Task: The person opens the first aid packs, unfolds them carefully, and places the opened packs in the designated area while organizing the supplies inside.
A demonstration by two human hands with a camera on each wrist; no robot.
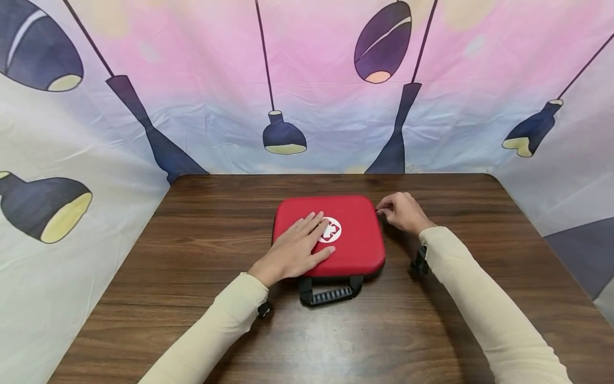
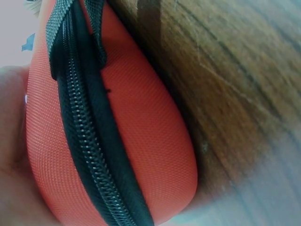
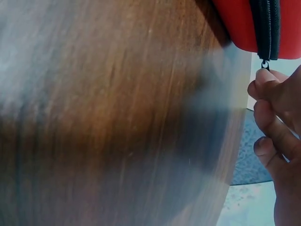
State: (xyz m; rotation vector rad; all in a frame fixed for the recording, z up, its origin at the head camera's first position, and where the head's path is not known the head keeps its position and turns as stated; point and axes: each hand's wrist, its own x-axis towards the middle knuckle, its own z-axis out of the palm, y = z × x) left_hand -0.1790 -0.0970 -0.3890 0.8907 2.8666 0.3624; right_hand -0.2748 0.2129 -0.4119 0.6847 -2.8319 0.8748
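A red first aid case (image 1: pixel 355 213) with a white round emblem lies flat on the wooden table, its black handle (image 1: pixel 332 295) toward me. My left hand (image 1: pixel 299 248) rests on the lid with fingers spread, partly over the emblem. At the case's far right corner my right hand (image 1: pixel 402 212) pinches a small zipper pull (image 3: pixel 265 65) between thumb and forefinger. The black zipper (image 3: pixel 269 28) runs up the case's side from there and looks closed along the part seen. In the left wrist view the zipper (image 2: pixel 87 132) on the near side is also closed, beside the handle's strap (image 2: pixel 61 37).
The brown wooden table (image 1: pixel 192 240) extends around the case on all sides. Behind it and at the sides hangs a cloth backdrop (image 1: pixel 316 106) printed with lamps. Each sleeve has a small black wrist camera (image 1: pixel 420 260) strapped at the cuff.
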